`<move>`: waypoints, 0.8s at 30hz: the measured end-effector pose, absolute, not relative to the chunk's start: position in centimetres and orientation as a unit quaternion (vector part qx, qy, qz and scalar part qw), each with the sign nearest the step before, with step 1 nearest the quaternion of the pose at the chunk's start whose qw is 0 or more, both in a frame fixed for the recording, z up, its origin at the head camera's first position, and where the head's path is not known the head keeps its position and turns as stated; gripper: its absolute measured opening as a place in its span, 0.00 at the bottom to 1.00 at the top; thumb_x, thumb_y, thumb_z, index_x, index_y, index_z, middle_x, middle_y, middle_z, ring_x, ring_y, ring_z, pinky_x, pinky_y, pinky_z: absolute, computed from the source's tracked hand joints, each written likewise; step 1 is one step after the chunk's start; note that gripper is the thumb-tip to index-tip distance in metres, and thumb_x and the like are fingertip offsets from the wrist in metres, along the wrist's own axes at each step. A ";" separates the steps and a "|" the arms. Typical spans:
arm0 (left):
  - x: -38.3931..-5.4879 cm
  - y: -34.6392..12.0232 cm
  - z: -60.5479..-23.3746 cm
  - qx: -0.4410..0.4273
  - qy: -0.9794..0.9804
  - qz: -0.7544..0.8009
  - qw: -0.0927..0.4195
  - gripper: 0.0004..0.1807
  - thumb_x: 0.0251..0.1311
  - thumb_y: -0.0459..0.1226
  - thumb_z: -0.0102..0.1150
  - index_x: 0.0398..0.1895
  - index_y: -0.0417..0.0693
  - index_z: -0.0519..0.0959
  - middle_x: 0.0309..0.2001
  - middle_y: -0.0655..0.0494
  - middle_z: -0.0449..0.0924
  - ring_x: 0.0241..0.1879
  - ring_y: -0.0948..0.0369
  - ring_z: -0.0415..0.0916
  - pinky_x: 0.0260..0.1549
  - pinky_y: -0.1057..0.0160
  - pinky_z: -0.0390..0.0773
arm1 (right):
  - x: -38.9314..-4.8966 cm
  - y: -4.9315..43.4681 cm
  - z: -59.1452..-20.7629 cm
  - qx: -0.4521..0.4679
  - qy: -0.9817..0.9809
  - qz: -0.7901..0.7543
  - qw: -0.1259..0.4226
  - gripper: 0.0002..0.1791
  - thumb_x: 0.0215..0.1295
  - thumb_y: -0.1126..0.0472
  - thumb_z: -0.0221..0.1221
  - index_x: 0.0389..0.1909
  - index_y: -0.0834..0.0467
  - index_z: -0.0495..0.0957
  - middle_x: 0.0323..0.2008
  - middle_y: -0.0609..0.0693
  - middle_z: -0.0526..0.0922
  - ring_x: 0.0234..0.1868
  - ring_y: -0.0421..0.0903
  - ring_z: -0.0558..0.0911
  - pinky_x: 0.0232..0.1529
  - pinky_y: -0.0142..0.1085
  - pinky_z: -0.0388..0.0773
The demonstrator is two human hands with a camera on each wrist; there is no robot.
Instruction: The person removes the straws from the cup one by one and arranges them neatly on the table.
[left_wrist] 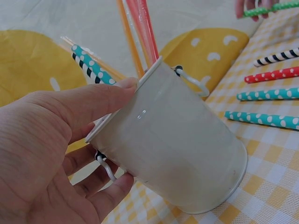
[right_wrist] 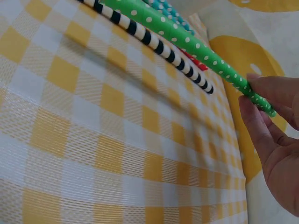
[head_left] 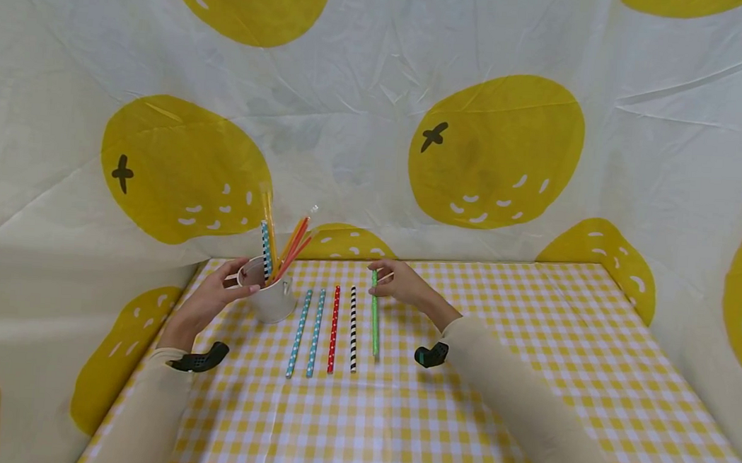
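Note:
My left hand (head_left: 214, 294) grips the rim of a white metal bucket (left_wrist: 173, 140), thumb on the near side and fingers around the small side handle. Inside the bucket stand orange and red straws (head_left: 292, 249), along with blue dotted and black-striped paper straws (left_wrist: 91, 65). With thumb and fingertips, my right hand (head_left: 402, 283) pinches the far end of a green dotted paper straw (right_wrist: 187, 42). Left of it lie a black-and-white striped straw (head_left: 353, 329), a red dotted straw (head_left: 334, 328) and two blue dotted straws (head_left: 316, 333), roughly parallel on the table.
A yellow-and-white checked cloth (head_left: 494, 409) covers the table. Behind and beside it hangs a pale sheet printed with large yellow fruits (head_left: 497, 154). The bucket stands near the table's back left corner.

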State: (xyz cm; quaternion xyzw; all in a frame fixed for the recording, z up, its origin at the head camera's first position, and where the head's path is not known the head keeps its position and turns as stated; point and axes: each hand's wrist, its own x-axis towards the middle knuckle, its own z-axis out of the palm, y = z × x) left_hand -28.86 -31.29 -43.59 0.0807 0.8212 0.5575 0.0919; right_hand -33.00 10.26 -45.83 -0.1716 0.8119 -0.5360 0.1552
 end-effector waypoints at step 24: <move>-28.9 -31.4 -43.5 0.083 0.818 0.562 0.093 0.46 0.67 0.43 0.66 0.82 0.47 0.50 0.78 0.42 0.48 0.73 0.40 0.54 0.66 0.41 0.60 | -33.1 8.2 -48.1 -0.187 0.901 -0.369 0.133 0.26 0.61 0.59 0.72 0.60 0.61 0.81 0.52 0.58 0.82 0.51 0.52 0.81 0.53 0.45 0.78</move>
